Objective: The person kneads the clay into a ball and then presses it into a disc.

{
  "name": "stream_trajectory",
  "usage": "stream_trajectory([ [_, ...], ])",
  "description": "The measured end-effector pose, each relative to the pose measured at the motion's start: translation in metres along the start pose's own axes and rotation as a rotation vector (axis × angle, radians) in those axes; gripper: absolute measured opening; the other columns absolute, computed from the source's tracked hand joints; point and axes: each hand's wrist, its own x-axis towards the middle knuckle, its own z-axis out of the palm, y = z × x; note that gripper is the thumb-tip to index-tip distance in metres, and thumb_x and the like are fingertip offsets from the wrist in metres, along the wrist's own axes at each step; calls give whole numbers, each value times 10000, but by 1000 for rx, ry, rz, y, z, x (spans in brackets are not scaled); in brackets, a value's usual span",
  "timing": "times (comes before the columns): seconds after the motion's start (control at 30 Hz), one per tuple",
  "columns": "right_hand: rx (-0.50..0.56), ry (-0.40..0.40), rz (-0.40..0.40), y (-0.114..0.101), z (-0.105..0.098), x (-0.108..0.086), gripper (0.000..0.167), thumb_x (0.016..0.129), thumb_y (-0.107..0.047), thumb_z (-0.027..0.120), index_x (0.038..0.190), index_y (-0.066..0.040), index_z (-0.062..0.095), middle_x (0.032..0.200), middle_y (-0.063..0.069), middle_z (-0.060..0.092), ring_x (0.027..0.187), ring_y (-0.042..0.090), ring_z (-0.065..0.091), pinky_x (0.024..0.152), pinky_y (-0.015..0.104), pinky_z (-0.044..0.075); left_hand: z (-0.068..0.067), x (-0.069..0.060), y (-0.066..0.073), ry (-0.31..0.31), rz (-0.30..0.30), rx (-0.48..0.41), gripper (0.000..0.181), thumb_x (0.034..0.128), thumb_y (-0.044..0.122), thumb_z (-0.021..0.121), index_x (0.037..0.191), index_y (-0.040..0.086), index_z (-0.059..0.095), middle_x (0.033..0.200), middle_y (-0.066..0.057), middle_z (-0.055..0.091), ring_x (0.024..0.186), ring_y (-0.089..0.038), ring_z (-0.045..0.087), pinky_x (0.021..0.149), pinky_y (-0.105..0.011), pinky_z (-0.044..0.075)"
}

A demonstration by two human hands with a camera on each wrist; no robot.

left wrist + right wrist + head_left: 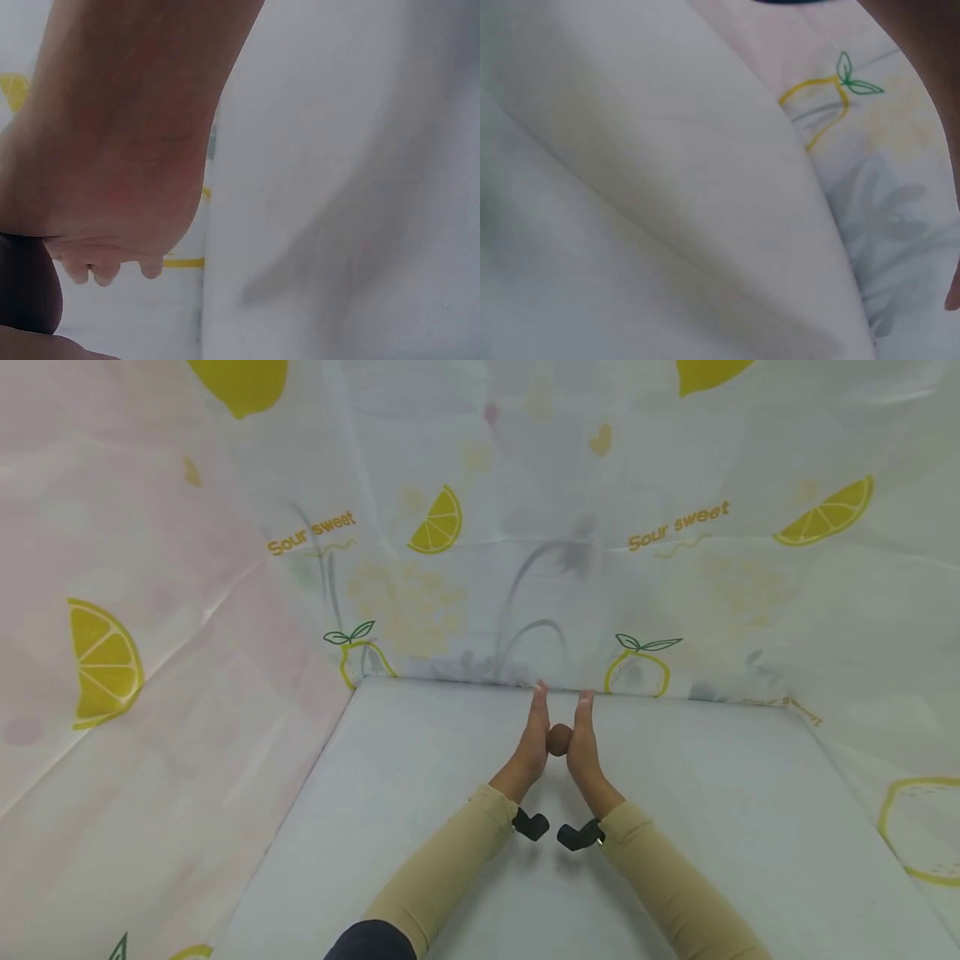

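A small brown ball [559, 739] is held up between two palms, above the far part of the white table. My left hand [534, 735] presses it from the left with straight fingers pointing away. From the other side, the palm of my right hand [583, 737] touches it, its fingers straight too. The left wrist view has the left hand [112, 165] large at upper left, with the dark ball [28, 285] against it at the left edge. Only a strip of the right hand [934, 52] enters the right wrist view, where the ball cannot be made out.
The white tabletop [420, 735] reaches back to a lemon-printed sheet [480, 585] hung behind it and along both sides. Each sleeved wrist carries a black curved piece, one on the left [531, 824] and one on the right [580, 836].
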Motion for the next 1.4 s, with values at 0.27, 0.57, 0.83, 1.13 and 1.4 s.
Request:
stream_trajectory([
  [0.27, -47, -94, -89, -43, 18, -30, 572, 1122, -163, 178, 1573, 108, -47, 1674, 252, 4, 1552, 339, -27, 1247, 493, 21, -9, 0, -2, 138, -63, 54, 845, 1003, 736, 104, 1653, 197, 53, 1708, 15, 11, 1558, -175, -22, 1248, -459, -7],
  [0.57, -46, -86, -115, -59, 25, -32, 594, 1114, -148, 243, 1575, 107, -31, 1675, 246, 43, 1554, 333, 9, 1248, 488, 39, -10, 0, -6, 160, -94, 61, 826, 1025, 690, 113, 1650, 149, 107, 1702, -13, 100, 1541, -181, 111, 1245, -478, 62],
  [0.83, -27, -60, -67, -70, 19, -23, 617, 1118, -227, 232, 1586, 84, -23, 1681, 227, 65, 1558, 314, 26, 1252, 466, 35, -7, -2, -3, 119, -94, 128, 741, 1056, 603, 53, 1649, 161, 2, 1324, -380, 546, 1387, -206, 414, 1236, -446, 110],
  [1.13, 11, -27, 36, -71, 11, -10, 648, 1125, -330, 215, 1609, 18, -40, 1698, 170, 48, 1563, 256, -10, 1254, 424, 20, -3, -2, -5, 59, -19, 116, 733, 1077, 569, 83, 1638, 113, -36, 1705, -24, -80, 1546, -146, -77, 1245, -444, -25],
  [1.4, 28, -29, 137, -66, 1, -2, 668, 1126, -380, 193, 1608, 3, -65, 1698, 129, -77, 1558, 242, -83, 1251, 407, -21, -1, -7, -9, 0, -49, 99, 869, 1018, 706, 99, 1638, 116, -46, 1703, -12, -77, 1549, -169, -77, 1242, -461, -28],
])
